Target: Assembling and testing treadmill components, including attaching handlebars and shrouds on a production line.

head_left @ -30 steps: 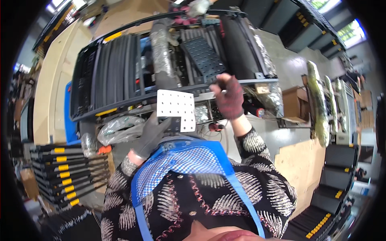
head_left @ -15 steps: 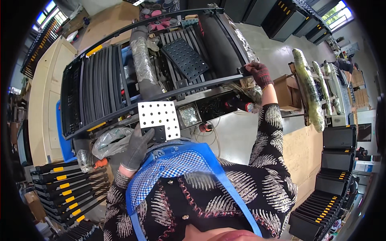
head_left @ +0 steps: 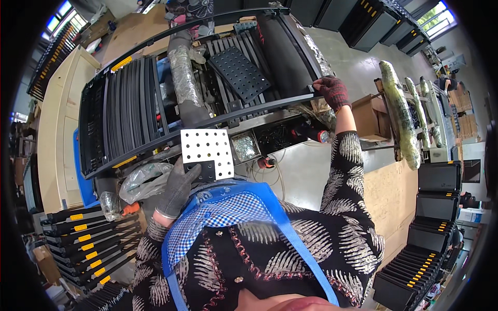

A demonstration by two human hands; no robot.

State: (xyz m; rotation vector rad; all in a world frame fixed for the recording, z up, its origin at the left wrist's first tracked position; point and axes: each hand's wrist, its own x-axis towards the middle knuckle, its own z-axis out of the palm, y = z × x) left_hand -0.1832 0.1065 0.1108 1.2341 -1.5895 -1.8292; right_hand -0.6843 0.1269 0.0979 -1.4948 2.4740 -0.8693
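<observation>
My left hand, in a grey glove, holds a perforated plate, its thumb over the dark lower-left part. The rest of this plate is white with rows of round holes and stands just in front of my blue apron. My right hand, in a dark red and black knit glove, is at the right corner of a long black frame. Its thumb and fingertips pinch together there; what lies between them is too small to make out. Inside the frame, a black perforated plate rests on dark slats.
Black ribbed panels and a plastic-wrapped tube lie within the frame. Below it are a tray of small fasteners, an orange-tipped tool and a plastic bag. At right stand a cardboard box and wrapped rolls.
My right hand has shifted slightly left and its fingers have turned at the frame's corner. The plate in my left hand has moved a little to the right.
</observation>
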